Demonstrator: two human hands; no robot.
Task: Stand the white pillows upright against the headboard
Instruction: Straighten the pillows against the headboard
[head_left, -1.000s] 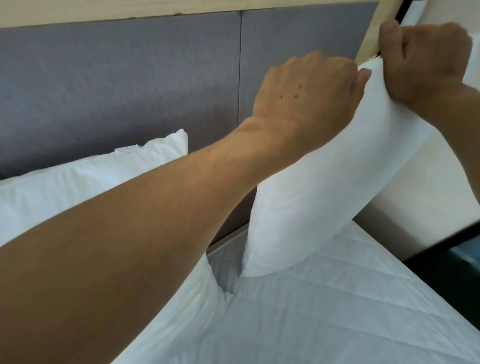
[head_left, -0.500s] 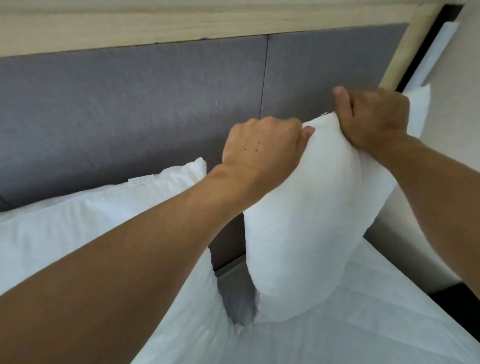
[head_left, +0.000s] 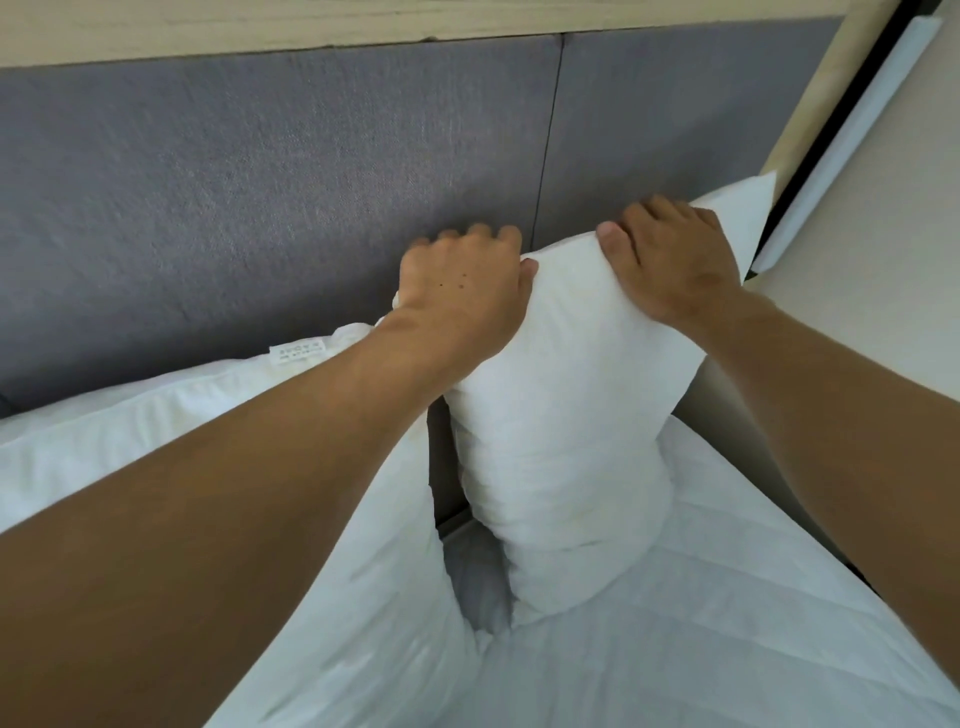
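Note:
A white pillow (head_left: 571, 426) stands on end on the mattress, its top edge close to the grey padded headboard (head_left: 260, 197). My left hand (head_left: 462, 296) grips its upper left corner. My right hand (head_left: 675, 260) holds the top edge further right, thumb on the front. The pillow's right corner pokes out past that hand. A second white pillow (head_left: 156, 436) with a small label leans against the headboard on the left, partly hidden by my left forearm.
The white quilted mattress (head_left: 701, 623) fills the lower right. A wooden frame (head_left: 260, 26) tops the headboard and runs down its right side. A pale wall and a dark gap lie right of the bed.
Both hands have brought the right pillow down from the air and onto the mattress, nearer the headboard. Its lower end now bulges against the bed. The left pillow has not moved.

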